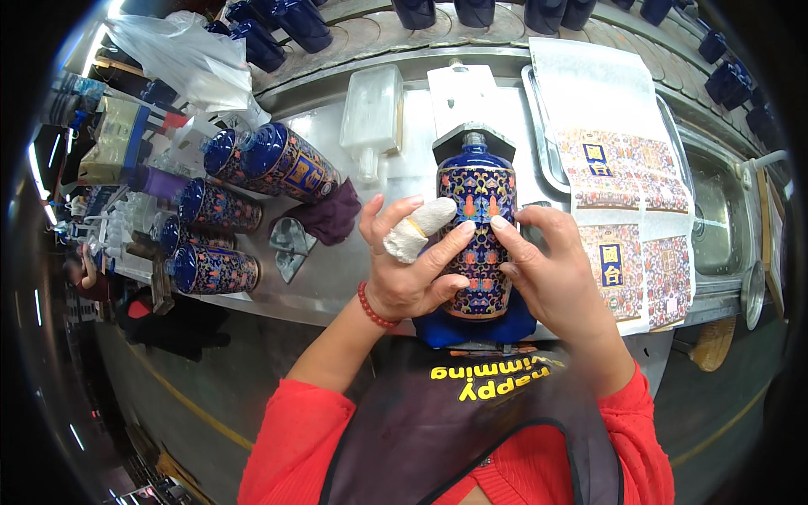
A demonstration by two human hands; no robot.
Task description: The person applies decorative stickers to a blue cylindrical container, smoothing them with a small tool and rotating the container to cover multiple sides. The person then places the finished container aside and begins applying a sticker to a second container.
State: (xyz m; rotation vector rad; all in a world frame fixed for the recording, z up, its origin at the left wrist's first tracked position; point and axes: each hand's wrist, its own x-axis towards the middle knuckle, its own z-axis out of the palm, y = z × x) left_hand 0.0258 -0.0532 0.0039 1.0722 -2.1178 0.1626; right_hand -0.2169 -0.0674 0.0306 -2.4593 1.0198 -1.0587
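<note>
A dark blue bottle [477, 181] with a colourful floral pattern lies in front of me, neck pointing away, its far end by a dark angular rest [454, 135]. My left hand [408, 265] is open, its fingers spread. Its index fingertip and thumb touch the bottle's patterned face, and a whitish wrapping [410, 240] covers part of its fingers. From the other side my right hand [547, 265] lays index finger and thumb on the same face, fingers apart. The two index fingertips nearly meet mid-bottle. Whether a loose patterned sheet lies under them, I cannot tell.
Several patterned blue bottles [295, 168] lie at the left beside a purple cloth [331, 215]. A clear glass bottle [370, 114] stands farther back. Printed floral sheets [619, 160] lie at the right, next to a sink [720, 231]. Blue bottles [303, 23] line the far conveyor.
</note>
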